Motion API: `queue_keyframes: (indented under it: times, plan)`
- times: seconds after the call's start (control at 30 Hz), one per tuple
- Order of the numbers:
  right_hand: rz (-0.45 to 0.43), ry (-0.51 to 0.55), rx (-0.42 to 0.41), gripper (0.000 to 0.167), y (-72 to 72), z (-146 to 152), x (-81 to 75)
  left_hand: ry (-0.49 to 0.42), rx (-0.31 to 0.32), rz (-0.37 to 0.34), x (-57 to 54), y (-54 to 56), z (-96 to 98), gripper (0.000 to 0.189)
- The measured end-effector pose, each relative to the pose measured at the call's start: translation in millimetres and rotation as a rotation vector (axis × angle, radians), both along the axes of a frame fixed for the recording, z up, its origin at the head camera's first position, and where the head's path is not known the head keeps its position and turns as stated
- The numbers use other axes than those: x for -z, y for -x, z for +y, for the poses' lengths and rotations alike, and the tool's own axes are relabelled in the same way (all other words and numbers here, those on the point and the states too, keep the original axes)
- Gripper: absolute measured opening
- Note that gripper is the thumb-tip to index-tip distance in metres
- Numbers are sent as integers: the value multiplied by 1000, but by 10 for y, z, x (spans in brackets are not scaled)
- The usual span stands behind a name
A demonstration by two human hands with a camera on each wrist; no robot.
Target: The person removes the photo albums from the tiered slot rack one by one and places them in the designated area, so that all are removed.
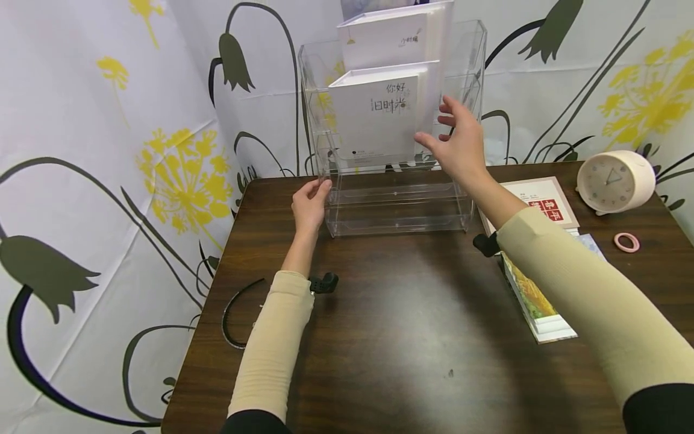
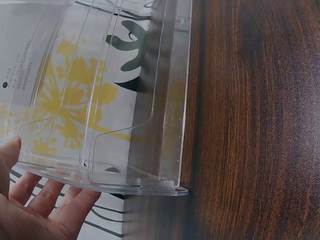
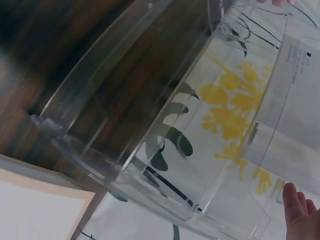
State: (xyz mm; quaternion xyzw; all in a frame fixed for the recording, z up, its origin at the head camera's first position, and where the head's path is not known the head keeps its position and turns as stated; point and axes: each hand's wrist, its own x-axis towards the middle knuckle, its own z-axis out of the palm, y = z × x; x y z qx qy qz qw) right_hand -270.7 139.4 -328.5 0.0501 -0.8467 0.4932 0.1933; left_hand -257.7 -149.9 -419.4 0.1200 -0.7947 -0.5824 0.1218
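A clear acrylic tiered rack (image 1: 398, 226) stands at the back of the table. In it a white book (image 1: 374, 129) with dark lettering leans upright, and a second white book (image 1: 385, 45) sits on the tier behind and above. My left hand (image 1: 310, 208) holds the rack's left side edge; in the left wrist view the thumb is on one side of the panel and the fingers (image 2: 45, 197) on the other. Beside the front book's right edge is my right hand (image 1: 461, 144), fingers apart and slightly bent, gripping nothing. The right wrist view shows only part of that hand (image 3: 302, 220).
Right of the rack lie a book with a red-printed cover (image 1: 542, 196) and a book with a yellow-green picture (image 1: 534, 295). A round alarm clock (image 1: 615, 181) and a pink ring (image 1: 626, 242) are farther right. A thin black curved band (image 1: 228, 316) lies by my left forearm. Patterned curtain hangs behind.
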Motion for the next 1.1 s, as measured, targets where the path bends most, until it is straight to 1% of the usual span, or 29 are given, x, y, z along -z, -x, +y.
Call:
queue_keyframes:
  times: [0.13, 0.27, 0.4, 0.57, 0.73, 0.8, 0.97, 1.1]
  plan:
    - [-70, -18, 25, 83, 76, -30, -58, 7, 3, 2, 20, 1, -7, 37]
    - [-138, -59, 39, 79, 127, -63, -92, 1, 3, -2, -12, -8, -8, 37]
    - [-197, -48, 53, 75, 152, -95, -116, -6, 5, -6, -19, 0, -14, 35]
    - [-215, 27, 57, 69, 184, -95, -138, -8, 2, 3, -9, 18, -12, 35]
    - [-246, 96, 20, 62, 226, -89, -160, -6, 3, 11, -6, 20, -1, 34]
    - [-265, 92, 13, 63, 242, -92, -167, -17, 1, 5, -5, 12, 1, 33]
    - [-285, 31, 18, 65, 277, -98, -184, -72, 17, -18, 2, -4, -3, 34]
    - [-284, 20, 12, 61, 287, -106, -202, -94, 24, -22, 6, -13, -7, 36]
